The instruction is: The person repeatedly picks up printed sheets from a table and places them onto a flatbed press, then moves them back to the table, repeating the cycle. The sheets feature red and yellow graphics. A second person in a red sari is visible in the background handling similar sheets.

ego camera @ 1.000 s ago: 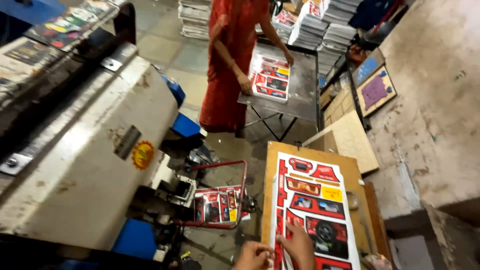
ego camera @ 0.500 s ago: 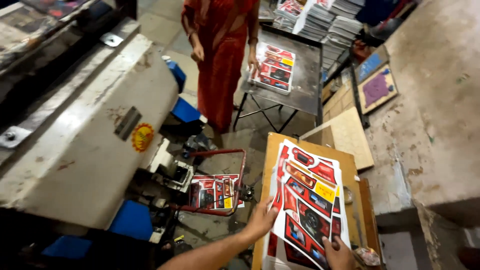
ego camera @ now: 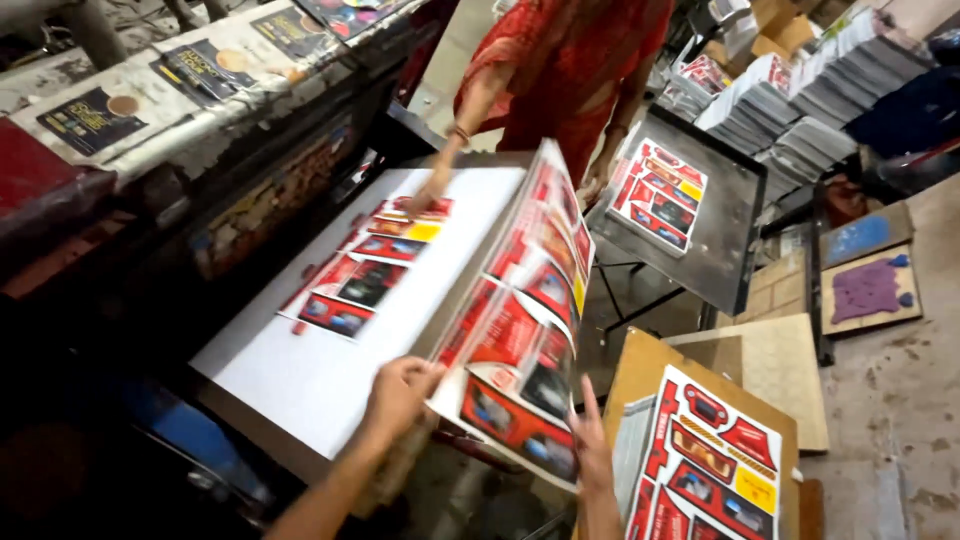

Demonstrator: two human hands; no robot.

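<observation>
My left hand [ego camera: 398, 392] grips the near left corner of a red, black and yellow printed card sheet [ego camera: 525, 320], which is lifted and tilted on edge over the machine's white bed [ego camera: 300, 370]. From the right, my right hand [ego camera: 592, 450] holds the sheet's lower edge, fingers spread behind it. Another printed sheet [ego camera: 365, 265] lies flat on the white bed. At that flat sheet's far corner is the hand [ego camera: 420, 200] of a co-worker in a red garment [ego camera: 560, 50].
A stack of the same printed sheets [ego camera: 705, 470] sits on a wooden board at lower right. A dark metal table [ego camera: 730, 250] holds another sheet [ego camera: 660, 195]. Piles of sheets [ego camera: 790, 110] stand behind. Dark printed cards [ego camera: 90, 115] lie on the machine's top at left.
The view swung left over the machine. My hands lifted one printed sheet off the wooden-board stack and carried it to the white bed. The co-worker moved from the metal table to the bed.
</observation>
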